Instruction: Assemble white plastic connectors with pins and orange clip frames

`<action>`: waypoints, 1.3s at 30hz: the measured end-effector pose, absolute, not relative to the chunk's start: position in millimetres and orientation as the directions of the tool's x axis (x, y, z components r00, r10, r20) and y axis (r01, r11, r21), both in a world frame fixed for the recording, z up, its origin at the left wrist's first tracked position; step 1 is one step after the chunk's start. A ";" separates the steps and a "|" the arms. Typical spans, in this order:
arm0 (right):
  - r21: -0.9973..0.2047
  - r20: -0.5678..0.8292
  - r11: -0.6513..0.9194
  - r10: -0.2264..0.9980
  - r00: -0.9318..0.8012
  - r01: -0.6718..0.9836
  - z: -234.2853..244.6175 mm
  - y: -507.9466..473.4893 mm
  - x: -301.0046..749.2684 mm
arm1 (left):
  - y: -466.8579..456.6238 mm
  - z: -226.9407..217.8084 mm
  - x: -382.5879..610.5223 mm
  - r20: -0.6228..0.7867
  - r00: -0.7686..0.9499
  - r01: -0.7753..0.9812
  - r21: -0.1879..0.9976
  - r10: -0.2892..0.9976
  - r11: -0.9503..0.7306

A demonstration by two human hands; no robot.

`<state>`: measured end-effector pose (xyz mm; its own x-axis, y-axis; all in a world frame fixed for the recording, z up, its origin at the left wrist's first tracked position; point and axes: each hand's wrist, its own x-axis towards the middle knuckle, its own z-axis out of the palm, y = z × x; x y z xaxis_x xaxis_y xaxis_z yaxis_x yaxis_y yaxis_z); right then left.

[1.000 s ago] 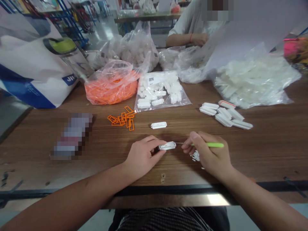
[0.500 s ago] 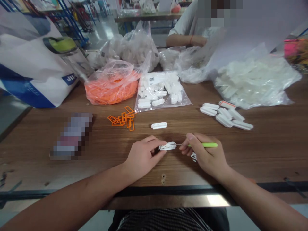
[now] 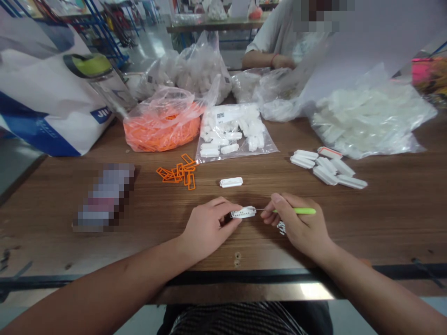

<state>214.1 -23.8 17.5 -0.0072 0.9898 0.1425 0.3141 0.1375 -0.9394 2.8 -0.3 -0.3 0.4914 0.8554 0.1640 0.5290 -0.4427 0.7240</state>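
Note:
Between the thumb and fingers of my left hand (image 3: 207,228) is a small white plastic housing (image 3: 246,212) with a row of dark holes along it. My right hand (image 3: 300,225) is closed round a thin metal pick with a bright green handle (image 3: 304,211). The pick's shaft reaches left to the housing, its tip over the top face; whether it touches cannot be made out. Several tiny white pieces (image 3: 281,227) lie beside my right hand, partly hidden by it. A second white housing (image 3: 231,182) rests on the table just beyond my hands.
Loose orange frames (image 3: 178,173) lie left of centre, before a bag of orange frames (image 3: 162,125). A bag of white parts (image 3: 233,132) stands mid-table. White pieces (image 3: 326,167) and a large bag (image 3: 370,116) are right. A blurred-out flat object (image 3: 104,197) lies left. Someone sits opposite.
My hands, the housing and the pick hold practically the same position. Across the table, the other person's arm and head have shifted slightly.

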 end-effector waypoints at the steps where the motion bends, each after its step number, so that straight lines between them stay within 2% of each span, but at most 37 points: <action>1: -0.932 0.153 0.153 0.988 -0.024 0.328 17.7 -24.1 214.9 | -0.3 -0.5 2.9 0.162 0.490 0.529 0.726 0.857 -0.440; 13: -0.780 0.260 0.323 0.946 -0.191 0.536 24.5 -25.5 216.1 | -1.1 1.3 4.3 0.137 0.488 0.520 0.748 0.862 -0.413; 16: -0.812 0.257 0.305 0.952 -0.165 0.497 22.0 -25.7 216.4 | -0.6 1.1 4.2 0.143 0.483 0.526 0.742 0.864 -0.417; 22: -0.936 0.153 0.142 0.988 0.010 0.321 21.2 -24.3 219.3 | -1.1 -1.2 3.4 0.161 0.474 0.533 0.730 0.866 -0.427; 34: -0.942 0.133 0.128 0.991 -0.004 0.311 17.0 -24.5 218.3 | -0.7 0.6 3.9 0.158 0.481 0.536 0.725 0.862 -0.432; 39: -0.916 0.139 0.151 0.988 -0.059 0.373 19.3 -23.1 219.6 | -0.7 0.0 3.4 0.160 0.479 0.533 0.728 0.863 -0.431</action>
